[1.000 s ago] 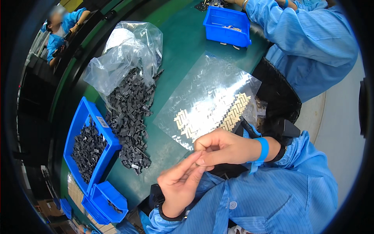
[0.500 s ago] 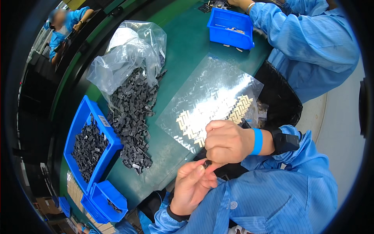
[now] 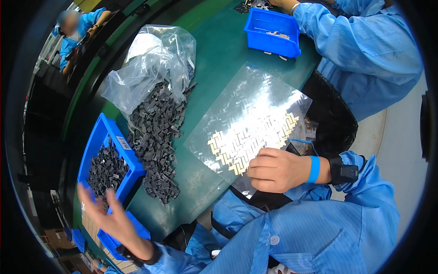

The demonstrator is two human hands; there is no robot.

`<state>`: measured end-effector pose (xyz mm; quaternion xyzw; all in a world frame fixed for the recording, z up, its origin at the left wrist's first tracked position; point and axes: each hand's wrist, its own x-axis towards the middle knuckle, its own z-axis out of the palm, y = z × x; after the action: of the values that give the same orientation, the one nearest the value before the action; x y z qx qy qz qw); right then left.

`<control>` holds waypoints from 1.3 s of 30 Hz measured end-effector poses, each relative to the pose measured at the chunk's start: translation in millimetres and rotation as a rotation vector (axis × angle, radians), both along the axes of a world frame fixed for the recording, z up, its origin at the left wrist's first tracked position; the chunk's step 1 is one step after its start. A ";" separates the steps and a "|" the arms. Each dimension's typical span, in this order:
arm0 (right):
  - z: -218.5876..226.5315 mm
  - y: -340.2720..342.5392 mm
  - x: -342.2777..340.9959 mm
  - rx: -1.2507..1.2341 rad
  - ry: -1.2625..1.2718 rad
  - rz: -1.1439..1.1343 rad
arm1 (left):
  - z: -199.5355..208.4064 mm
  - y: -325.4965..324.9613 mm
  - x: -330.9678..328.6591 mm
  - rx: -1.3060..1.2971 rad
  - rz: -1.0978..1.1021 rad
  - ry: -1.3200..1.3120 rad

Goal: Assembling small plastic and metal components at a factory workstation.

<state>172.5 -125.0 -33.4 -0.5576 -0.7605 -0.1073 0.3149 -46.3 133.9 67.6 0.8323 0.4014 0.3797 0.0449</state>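
Note:
My left hand [image 3: 113,219] is over the near-left blue bins, blurred by motion. Its fingers are spread, and nothing shows between them. Beneath it are a long blue bin [image 3: 133,159] holding small dark plastic parts [image 3: 106,165] and a smaller blue bin [image 3: 142,230]. My right hand [image 3: 277,171] rests at the near edge of a clear plastic sheet [image 3: 242,84], beside rows of small cream-coloured angled pieces [image 3: 219,148]. The fingers of that hand are curled down and together. Their tips are hidden, so I cannot see what they pinch.
Dark grey plastic parts [image 3: 157,146] lie heaped by a clear bag [image 3: 162,59] on the green table [image 3: 214,50]. Another blue bin [image 3: 273,43] stands at the far side, next to a co-worker's blue sleeve [image 3: 351,41]. A black bag [image 3: 335,116] hangs at the right.
My hands were together on a small dark part. The left has swung left to the bins and opened, with the part gone from view. The right has lowered to the sheet's near edge.

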 end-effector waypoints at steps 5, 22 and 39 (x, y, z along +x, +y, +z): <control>12.2 2.5 2.8 0.120 0.296 0.029 | -45.5 -93.1 34.0 -1.663 -0.456 -0.709; 16.4 61.0 13.3 -0.060 0.524 -0.035 | -82.4 -114.8 88.2 -1.754 -0.455 -0.979; 30.7 55.0 32.1 0.130 0.486 -0.273 | -73.5 -116.4 89.0 -1.558 -0.365 -0.822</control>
<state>204.5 -70.0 -2.8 -0.6430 -0.5720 -0.0605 0.5056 42.7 17.4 -5.9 0.4150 0.3588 0.2545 0.7964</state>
